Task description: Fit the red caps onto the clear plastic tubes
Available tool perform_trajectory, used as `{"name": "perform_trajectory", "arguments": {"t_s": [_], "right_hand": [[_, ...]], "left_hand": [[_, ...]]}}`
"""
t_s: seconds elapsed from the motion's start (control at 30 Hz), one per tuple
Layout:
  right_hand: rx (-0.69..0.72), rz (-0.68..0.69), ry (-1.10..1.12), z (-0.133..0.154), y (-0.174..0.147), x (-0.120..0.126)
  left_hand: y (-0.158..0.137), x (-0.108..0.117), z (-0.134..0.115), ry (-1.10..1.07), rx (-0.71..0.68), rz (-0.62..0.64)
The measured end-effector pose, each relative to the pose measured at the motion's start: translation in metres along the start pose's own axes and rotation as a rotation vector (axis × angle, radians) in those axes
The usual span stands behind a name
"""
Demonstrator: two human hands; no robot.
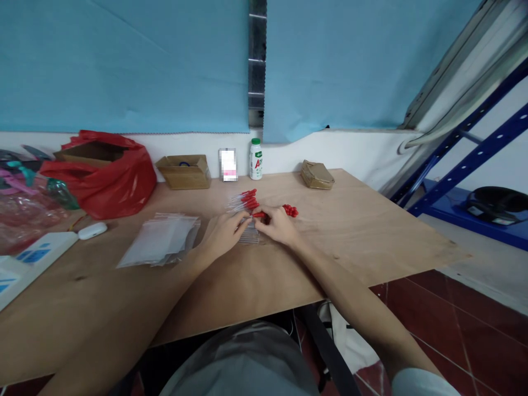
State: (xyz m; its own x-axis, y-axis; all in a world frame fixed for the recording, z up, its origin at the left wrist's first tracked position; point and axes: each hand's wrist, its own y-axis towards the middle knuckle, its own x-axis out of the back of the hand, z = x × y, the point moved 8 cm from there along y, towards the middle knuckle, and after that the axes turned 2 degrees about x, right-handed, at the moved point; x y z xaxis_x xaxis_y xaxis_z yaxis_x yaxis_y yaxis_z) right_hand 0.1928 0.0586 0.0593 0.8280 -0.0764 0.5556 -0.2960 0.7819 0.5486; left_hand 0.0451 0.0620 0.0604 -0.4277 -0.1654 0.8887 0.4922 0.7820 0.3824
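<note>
1. Between the left hand [223, 230] and the right hand [279, 224], I saw a slim piece [259, 215] in bright red.
2. Just beyond them, the sticks [247, 201] were red at one end, clear at the other.
3. Right of the right hand, rounded pieces [291, 210] shone red.
4. Left of the left hand, the flat bags [159, 239] looked milky and see-through.
5. Beneath both, the tabletop [363, 220] was light brown, wood-grained.

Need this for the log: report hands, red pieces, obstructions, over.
Left hand and right hand meet at a red piece. Red-ended thin pieces beyond; red cluster beside right hand. Nothing seen in the way.
</note>
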Motion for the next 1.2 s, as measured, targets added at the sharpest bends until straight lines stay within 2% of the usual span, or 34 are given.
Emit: {"name": "perform_trajectory", "arguments": {"t_s": [0.2,0.53,0.9,1.07,1.2], "right_hand": [[0.034,-0.078,-0.052,0.005,0.000,0.004],[0.002,-0.039,-0.045,0.006,0.000,0.003],[0.023,-0.082,-0.149,0.008,-0.002,-0.002],[0.028,-0.099,-0.095,0.005,-0.001,0.003],[-0.001,-0.003,0.088,-0.003,0.000,0.006]], "left_hand": [[-0.001,-0.003,-0.003,0.099,-0.010,0.018],[-0.002,-0.004,-0.003,0.151,-0.007,0.030],[-0.001,-0.001,-0.004,0.131,-0.019,0.023],[-0.001,0.004,-0.007,0.060,-0.020,0.032],[-0.001,0.004,0.000,0.033,0.003,0.027]]}}
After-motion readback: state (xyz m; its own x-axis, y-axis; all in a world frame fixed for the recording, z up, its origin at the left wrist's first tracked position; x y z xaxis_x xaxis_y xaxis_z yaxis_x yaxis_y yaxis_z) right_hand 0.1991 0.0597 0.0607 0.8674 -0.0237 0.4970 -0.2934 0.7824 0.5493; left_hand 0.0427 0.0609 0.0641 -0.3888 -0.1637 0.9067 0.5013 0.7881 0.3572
